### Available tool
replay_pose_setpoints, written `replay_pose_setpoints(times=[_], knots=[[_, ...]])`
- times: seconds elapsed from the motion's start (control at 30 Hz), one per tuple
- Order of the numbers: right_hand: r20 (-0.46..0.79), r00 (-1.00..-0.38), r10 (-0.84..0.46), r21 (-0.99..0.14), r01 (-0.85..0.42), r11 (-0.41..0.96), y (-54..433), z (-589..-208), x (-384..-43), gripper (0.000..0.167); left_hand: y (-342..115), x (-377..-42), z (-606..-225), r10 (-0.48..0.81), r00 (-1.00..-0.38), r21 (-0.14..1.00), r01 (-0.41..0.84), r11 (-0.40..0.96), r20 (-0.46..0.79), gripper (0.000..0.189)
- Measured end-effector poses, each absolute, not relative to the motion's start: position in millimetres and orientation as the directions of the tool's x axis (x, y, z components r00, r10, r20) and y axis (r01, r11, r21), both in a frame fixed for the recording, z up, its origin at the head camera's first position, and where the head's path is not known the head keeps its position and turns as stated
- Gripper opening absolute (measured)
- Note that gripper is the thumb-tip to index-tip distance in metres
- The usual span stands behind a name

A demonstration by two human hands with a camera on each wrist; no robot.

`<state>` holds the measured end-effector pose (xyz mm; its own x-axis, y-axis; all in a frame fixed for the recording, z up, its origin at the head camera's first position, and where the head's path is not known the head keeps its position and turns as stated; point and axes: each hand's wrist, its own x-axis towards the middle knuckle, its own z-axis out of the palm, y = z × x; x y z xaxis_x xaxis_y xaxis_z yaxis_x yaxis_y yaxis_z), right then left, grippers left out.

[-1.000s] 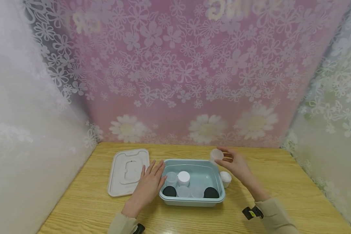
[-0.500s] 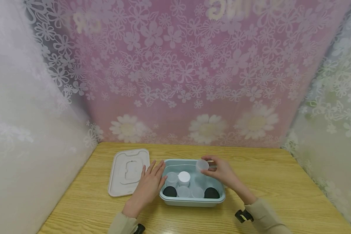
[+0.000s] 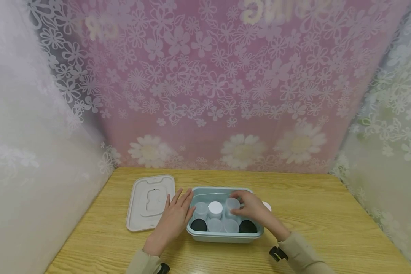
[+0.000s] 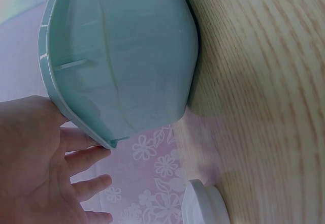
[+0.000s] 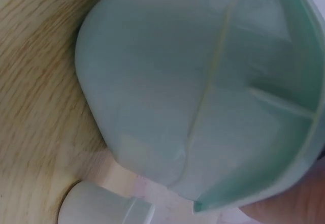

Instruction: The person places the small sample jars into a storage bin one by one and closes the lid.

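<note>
In the head view, a light blue plastic box [image 3: 222,235] holds several small round containers. My right hand [image 3: 252,208] reaches over its right side and pinches a translucent cup [image 3: 231,204] between thumb and fingers, low inside. Beside that cup stands a white-lidded jar [image 3: 215,208]; translucent cups [image 3: 214,224] and two black-topped round pieces [image 3: 198,225] line the front. My left hand [image 3: 172,217] rests on the left rim with fingers spread. In the left wrist view, straight fingers [image 4: 86,159] reach past the box corner. The box wall [image 5: 152,82] hides most of my right hand in the right wrist view.
A flat white lid [image 3: 154,201] lies on the wooden table [image 3: 315,213] left of the box. Just outside the right wall stands a white jar [image 5: 101,206], partly covered by my hand in the head view. Floral curtains [image 3: 205,83] surround the table's back and sides.
My right hand has carried the translucent cup from above the box's back right corner leftward and down into the box. The left hand stays on the rim.
</note>
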<state>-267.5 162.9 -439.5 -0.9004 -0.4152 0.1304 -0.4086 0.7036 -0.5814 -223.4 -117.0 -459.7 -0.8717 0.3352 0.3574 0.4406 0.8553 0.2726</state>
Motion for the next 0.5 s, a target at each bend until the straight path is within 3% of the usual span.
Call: replay_pose_setpoints(times=[0.2, 0.5], knots=[[0.095, -0.9, -0.426, -0.503, -0.412, 0.759, 156, -442, -265, 0.039, -117, -224, -461, 0.335, -0.873, 0.269, 0.438, 0.858, 0.354, 0.05], [0.058, -0.898, -0.435, -0.505, -0.402, 0.764, 152, -440, -261, 0.04, -118, -224, -461, 0.338, -0.871, 0.266, 0.441, 0.857, 0.355, 0.05]])
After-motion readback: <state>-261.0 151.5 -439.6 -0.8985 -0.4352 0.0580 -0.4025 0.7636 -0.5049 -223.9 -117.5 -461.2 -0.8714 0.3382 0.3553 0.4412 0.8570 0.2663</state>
